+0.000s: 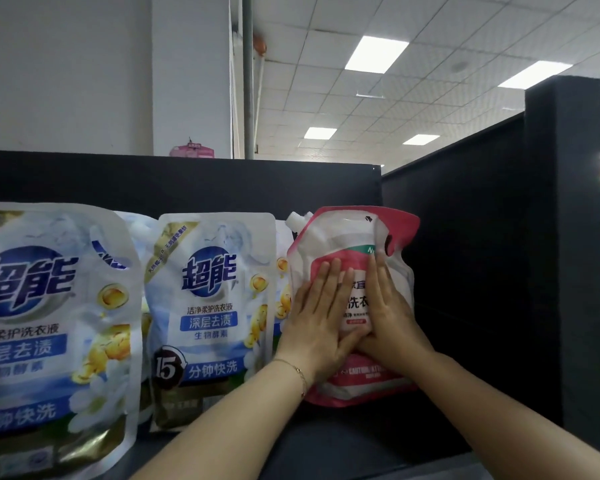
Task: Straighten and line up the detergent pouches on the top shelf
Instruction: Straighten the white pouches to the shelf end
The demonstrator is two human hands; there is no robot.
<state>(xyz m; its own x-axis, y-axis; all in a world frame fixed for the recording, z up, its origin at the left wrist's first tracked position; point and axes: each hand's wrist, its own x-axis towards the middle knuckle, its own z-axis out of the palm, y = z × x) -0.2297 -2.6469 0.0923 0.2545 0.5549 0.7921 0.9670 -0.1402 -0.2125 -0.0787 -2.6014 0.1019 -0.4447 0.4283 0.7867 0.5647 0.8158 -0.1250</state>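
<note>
The pink pouch (354, 237) under my left hand (317, 320) and right hand (388, 317) is soft plastic film, smooth with a dull sheen and creased near the top. The white spout (297, 221) at its top corner looks like hard plastic. The left pouch (49, 306) and middle pouch (208, 306) are glossier film, shiny along their wrinkles. The shelf (343, 441), back panel (187, 181) and side panel (465, 237) are black and matt. A thin gold-coloured metal chain (300, 372) circles my left wrist.

Pink pouch (352, 237) stands rightmost, just beside upright white-blue pouches (210, 299).
</note>
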